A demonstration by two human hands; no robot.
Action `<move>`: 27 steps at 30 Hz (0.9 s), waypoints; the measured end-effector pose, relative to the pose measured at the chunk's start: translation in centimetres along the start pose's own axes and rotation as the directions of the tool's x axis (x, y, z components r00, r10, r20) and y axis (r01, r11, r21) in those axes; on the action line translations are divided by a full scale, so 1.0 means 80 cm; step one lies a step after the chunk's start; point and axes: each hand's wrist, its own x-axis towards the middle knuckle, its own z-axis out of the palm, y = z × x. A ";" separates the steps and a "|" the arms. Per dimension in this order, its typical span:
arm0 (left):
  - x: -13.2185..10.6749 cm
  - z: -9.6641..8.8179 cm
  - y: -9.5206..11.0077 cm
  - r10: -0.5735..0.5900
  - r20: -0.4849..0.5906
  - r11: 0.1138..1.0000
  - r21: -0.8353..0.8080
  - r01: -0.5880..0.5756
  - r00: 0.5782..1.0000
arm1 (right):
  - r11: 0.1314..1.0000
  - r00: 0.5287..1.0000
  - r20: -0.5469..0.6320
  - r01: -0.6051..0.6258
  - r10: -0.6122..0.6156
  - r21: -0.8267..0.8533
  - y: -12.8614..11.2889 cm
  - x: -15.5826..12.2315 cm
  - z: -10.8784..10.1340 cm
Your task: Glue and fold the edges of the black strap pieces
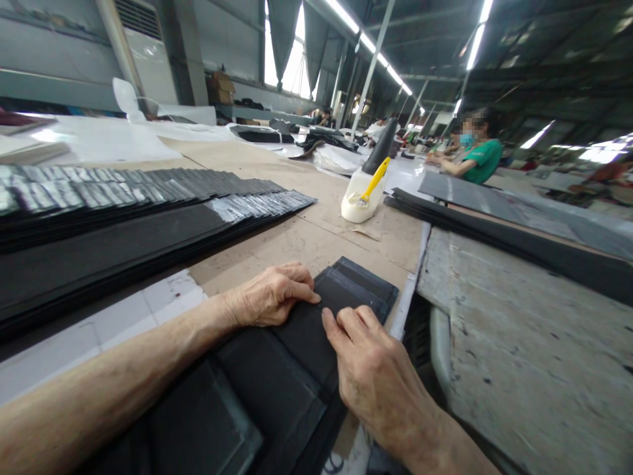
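Observation:
A stack of flat black panels (pixel 291 349), leather-like or cloth, lies fanned out in front of me. On the top black panel (pixel 341 287), pale bands run across the far end. My left hand (pixel 277 293) has its fingers curled, with thumb and fingertips pressed to that panel near its middle. Just to the right and nearer to me, my right hand (pixel 368 363) grips the panel's right side, fingers bent. Only a small gap separates the two thumbs. The undersides of the fingers are hidden.
A white container (pixel 363 191) with a yellow-handled brush (pixel 378 178) stands beyond the panels. Long rows of overlapping black strips (pixel 123 244) lie left. Right of the table's edge is a stained grey board (pixel 534 343) with black sheets (pixel 509 231). A co-worker in green (pixel 487 161) is at the back.

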 end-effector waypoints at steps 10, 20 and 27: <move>0.002 -0.006 0.002 0.053 0.107 0.995 0.082 -0.062 0.993 | 0.999 0.997 0.074 -0.039 0.038 0.022 0.001 0.009 -0.003; 0.002 -0.003 -0.002 0.048 0.094 0.994 0.096 -0.057 0.994 | 0.996 0.990 -0.139 0.023 -0.035 -0.091 0.014 -0.051 -0.011; 0.002 -0.003 0.000 0.062 0.093 0.993 0.091 -0.071 0.994 | 0.987 0.983 -0.166 -0.099 0.077 -0.128 0.019 -0.019 -0.024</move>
